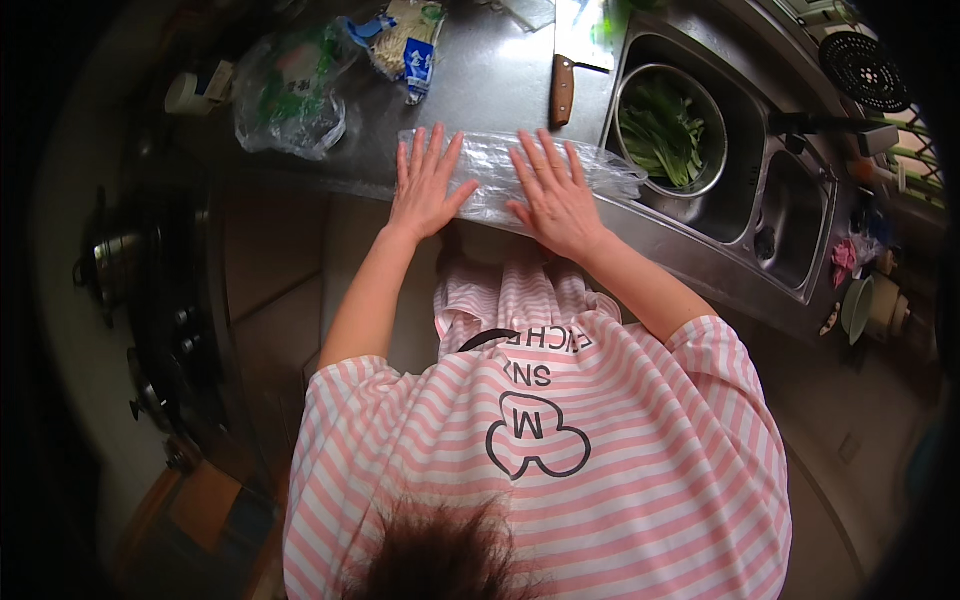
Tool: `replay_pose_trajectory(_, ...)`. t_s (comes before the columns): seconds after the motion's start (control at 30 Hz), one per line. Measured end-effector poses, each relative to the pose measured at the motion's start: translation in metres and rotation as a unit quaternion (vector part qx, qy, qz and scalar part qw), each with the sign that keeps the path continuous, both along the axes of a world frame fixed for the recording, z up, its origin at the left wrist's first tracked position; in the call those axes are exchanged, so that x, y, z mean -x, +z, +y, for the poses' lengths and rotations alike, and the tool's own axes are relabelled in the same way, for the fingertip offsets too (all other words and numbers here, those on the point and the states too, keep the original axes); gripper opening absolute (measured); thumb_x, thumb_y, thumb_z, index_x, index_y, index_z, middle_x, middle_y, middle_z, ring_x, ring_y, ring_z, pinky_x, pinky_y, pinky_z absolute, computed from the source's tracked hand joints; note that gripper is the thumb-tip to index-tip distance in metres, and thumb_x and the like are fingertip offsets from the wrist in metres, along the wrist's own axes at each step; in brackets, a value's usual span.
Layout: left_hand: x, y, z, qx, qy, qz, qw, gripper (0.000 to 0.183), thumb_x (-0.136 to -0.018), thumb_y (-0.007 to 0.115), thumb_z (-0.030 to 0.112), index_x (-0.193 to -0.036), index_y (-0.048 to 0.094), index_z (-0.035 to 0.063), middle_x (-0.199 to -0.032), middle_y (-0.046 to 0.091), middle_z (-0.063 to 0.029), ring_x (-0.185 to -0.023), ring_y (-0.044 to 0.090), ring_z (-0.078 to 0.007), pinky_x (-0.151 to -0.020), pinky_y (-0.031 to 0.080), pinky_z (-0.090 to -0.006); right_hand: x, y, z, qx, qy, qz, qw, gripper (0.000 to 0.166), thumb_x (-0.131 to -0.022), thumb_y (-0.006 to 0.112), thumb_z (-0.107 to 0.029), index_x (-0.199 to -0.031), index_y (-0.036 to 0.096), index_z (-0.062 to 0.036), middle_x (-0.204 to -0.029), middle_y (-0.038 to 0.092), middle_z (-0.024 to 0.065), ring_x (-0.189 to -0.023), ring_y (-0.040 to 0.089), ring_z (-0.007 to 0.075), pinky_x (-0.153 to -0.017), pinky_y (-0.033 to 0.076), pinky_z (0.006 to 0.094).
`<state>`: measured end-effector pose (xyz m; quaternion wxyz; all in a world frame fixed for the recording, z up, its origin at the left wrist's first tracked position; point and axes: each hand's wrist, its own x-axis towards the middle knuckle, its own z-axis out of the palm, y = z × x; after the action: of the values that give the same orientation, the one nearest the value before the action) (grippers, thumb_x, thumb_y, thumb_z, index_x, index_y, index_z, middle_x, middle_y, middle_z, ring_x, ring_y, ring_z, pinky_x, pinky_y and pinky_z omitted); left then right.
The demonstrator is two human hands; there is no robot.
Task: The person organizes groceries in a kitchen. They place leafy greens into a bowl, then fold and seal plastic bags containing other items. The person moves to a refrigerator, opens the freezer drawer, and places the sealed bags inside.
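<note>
A clear plastic bag (487, 172) lies flattened along the front edge of the steel counter (480, 82). My left hand (427, 184) rests palm down on its left end, fingers spread. Further right, my right hand (553, 195) presses flat on the same bag, its fingers apart too. The bag's loose right end reaches over the sink's rim. Beyond my right fingertips is a cleaver (562, 90) with a wooden handle towards me; glare washes out part of its blade.
Leafy greens (664, 135) sit in a steel bowl (724, 142) in the sink (742, 214). At the back left are a pack of enoki mushrooms (397, 45) and a clear bag with green print (289, 94). A pot (112, 255) stands on the stove at far left.
</note>
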<state>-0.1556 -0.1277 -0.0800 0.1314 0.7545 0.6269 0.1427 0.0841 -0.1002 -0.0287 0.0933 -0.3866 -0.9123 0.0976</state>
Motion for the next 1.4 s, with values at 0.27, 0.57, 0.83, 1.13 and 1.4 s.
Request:
replay_pose_trajectory(0.27,0.032,0.012,-0.016,-0.157,0.138,-0.192,0.959,0.059,-0.087,0.061,0.019,-0.139,0.041,0.0030,-0.148,0.034,-0.0181,-0.137,0.032,-0.0355,-0.113,0.025,-0.0447,0.056,-0.034,-0.010,0.035,0.021,0.020,0.999,0.070,-0.091,0.052,-0.043,-0.149,0.028,-0.0100,-0.157,0.020,0.0134,-0.145,0.015,0.0327,-0.117,0.009,0.0516)
replay_pose_trajectory(0.57,0.038,-0.007,-0.057,0.238,0.468,-0.671,0.524,0.027,-0.084,0.071,0.012,-0.098,0.051,0.0017,-0.084,0.061,-0.0104,-0.073,0.065,-0.0217,-0.067,0.054,-0.0340,0.060,-0.031,-0.011,0.033,0.015,-0.047,0.998,0.075,-0.090,0.050,-0.050,-0.149,0.028,-0.0090,-0.157,0.019,0.0150,-0.146,0.013,0.0343,-0.117,0.008,0.0513)
replay_pose_trajectory(0.83,0.042,0.017,-0.048,0.281,0.431,-0.684,0.517,0.019,-0.084,0.067,0.008,-0.095,0.052,0.0055,-0.086,0.063,-0.0083,-0.080,0.064,-0.0186,-0.077,0.050,-0.0313,0.098,-0.015,-0.019,0.097,-0.078,-0.059,0.990,0.108,-0.074,0.070,-0.054,-0.149,0.017,0.0025,-0.156,0.014,0.0221,-0.146,0.010,0.0377,-0.117,0.008,0.0495)
replay_pose_trajectory(1.13,0.074,0.047,-0.022,0.311,0.071,-0.598,0.735,0.034,-0.082,0.056,-0.006,-0.116,0.054,-0.0003,-0.102,0.067,-0.0118,-0.090,0.066,-0.0176,-0.083,0.052,-0.0309,0.106,-0.006,-0.050,0.073,-0.273,0.127,0.951,0.059,-0.085,0.057,-0.007,-0.142,0.044,-0.0189,-0.150,0.035,0.0144,-0.138,0.032,0.0363,-0.113,0.023,0.0517)
replay_pose_trajectory(1.4,0.100,0.064,0.036,-0.001,-0.208,-0.255,0.944,0.085,-0.070,0.072,0.006,-0.145,0.033,0.0146,-0.153,0.025,-0.0110,-0.132,0.040,-0.0285,-0.106,0.039,-0.0388,0.096,0.031,-0.062,0.211,0.011,0.204,0.956,0.046,-0.090,0.055,-0.017,-0.135,0.053,-0.0268,-0.149,0.038,0.0091,-0.138,0.035,0.0299,-0.113,0.025,0.0505)
